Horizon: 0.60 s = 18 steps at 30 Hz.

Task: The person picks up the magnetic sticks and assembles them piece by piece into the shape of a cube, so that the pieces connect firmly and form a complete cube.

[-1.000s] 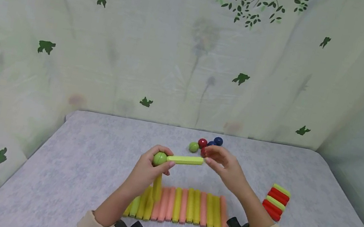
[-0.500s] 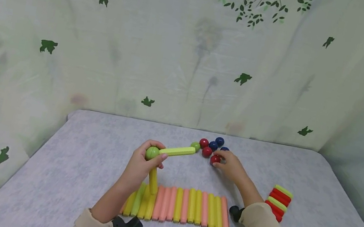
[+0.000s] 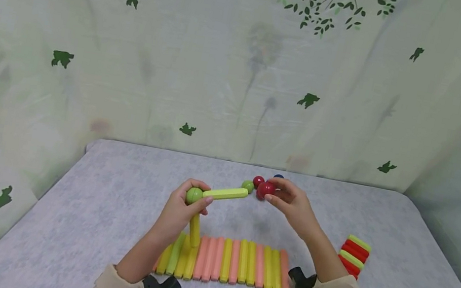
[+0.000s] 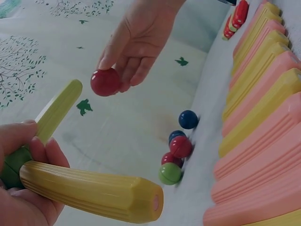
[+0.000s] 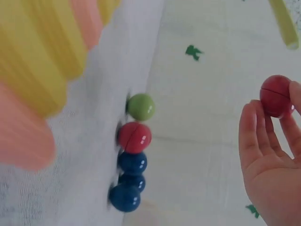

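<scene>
My left hand (image 3: 174,211) grips a green ball (image 3: 194,196) with two sticks attached to it. A lime stick (image 3: 225,193) points right from the ball, and a yellow stick (image 4: 94,190) hangs down over the row of sticks. Between thumb and fingertips of my right hand (image 3: 298,212) is a red ball (image 3: 266,190), raised above the table as the left wrist view shows. A gap separates that ball from the lime stick's free end. In the right wrist view the same red ball (image 5: 276,96) sits at the fingertips, below the stick's tip.
Pink, yellow and lime sticks (image 3: 225,261) lie side by side along the front of the table. Farther back are loose balls: a green ball (image 4: 170,173), red balls (image 4: 181,147) and several blue balls (image 5: 132,163). Short red and lime sticks (image 3: 353,254) lie at the right.
My right hand reached to the table, took a red ball and lifted it up and left toward the lime stick. My left hand shifted slightly left, still gripping the green ball.
</scene>
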Tool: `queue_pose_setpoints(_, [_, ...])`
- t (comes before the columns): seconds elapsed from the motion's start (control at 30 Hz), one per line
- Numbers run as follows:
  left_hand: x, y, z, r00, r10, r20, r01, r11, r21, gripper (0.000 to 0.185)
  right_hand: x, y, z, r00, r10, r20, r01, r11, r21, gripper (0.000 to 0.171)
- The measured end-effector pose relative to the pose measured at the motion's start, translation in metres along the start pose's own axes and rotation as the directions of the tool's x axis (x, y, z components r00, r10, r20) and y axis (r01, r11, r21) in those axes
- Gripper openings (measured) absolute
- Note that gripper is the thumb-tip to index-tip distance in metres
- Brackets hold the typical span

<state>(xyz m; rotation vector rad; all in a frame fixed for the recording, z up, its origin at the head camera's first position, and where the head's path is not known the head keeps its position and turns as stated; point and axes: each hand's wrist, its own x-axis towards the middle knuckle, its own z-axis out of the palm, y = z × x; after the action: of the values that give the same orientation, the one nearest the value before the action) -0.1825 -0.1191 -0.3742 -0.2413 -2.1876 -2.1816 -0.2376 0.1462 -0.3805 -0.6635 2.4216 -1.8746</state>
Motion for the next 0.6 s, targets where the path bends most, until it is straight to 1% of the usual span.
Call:
queue_pose_setpoints(0.13, [0.0, -0.001, 0.001, 1.0, -0.004, 0.012, 0.004, 1.0, 0.017, 0.024, -0.008, -0.011, 0.009, 0.999, -0.024, 0.036, 0.021, 0.996, 0.087, 0.038])
queue_pose_setpoints(0.23, [-0.001, 0.0, 0.001, 1.0, -0.014, 0.025, 0.013, 1.0, 0.028, 0.023, -0.012, -0.015, 0.014, 0.999, -0.02, 0.048, 0.015, 0.994, 0.11, 0.038])
queue_pose_setpoints(0.3, [-0.002, 0.003, 0.002, 0.999, -0.013, 0.033, 0.012, 0.999, 0.031, 0.022, -0.013, -0.017, 0.015, 0.998, -0.022, 0.051, 0.016, 0.993, 0.117, 0.038])
queue_pose_setpoints(0.5, [-0.01, 0.02, 0.006, 0.999, -0.01, 0.03, 0.008, 0.998, 0.069, 0.019, -0.021, -0.018, 0.01, 0.998, -0.044, 0.048, 0.042, 0.997, 0.057, 0.044])
queue_pose_setpoints(0.6, [-0.01, 0.021, 0.006, 1.0, -0.018, 0.026, 0.016, 0.997, 0.078, 0.018, -0.033, -0.015, 0.003, 0.999, -0.037, 0.036, 0.037, 0.999, 0.023, 0.047])
